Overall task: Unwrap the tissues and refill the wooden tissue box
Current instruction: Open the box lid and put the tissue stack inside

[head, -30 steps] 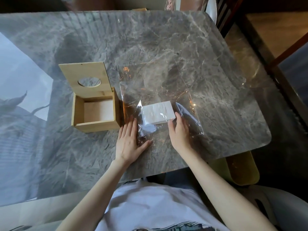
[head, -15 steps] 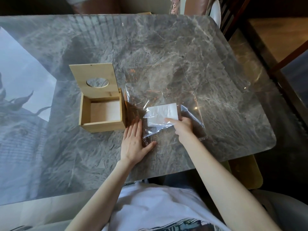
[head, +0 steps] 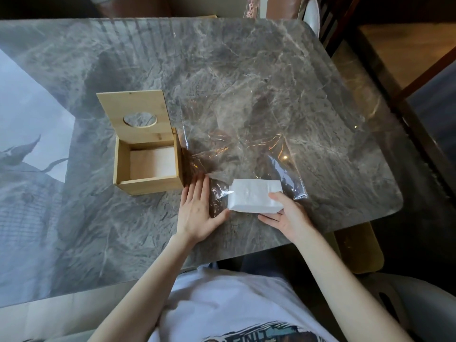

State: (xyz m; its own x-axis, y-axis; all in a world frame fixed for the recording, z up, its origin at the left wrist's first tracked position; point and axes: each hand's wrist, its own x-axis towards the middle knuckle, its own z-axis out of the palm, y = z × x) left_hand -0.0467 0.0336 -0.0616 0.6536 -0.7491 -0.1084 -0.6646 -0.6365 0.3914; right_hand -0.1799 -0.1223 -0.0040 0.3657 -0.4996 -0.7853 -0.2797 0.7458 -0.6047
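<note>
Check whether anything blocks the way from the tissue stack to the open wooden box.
Only the left hand, flat on the plastic wrap between the tissue stack in the right hand and the wooden box. The lid is up and the box looks empty.

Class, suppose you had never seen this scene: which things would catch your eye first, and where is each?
The white tissue stack, gripped by the right hand, stands out near the grey marble table's front edge. To its left sits the open wooden tissue box, lid tilted back. Between them, the left hand lies flat on the clear wrapper.
</note>
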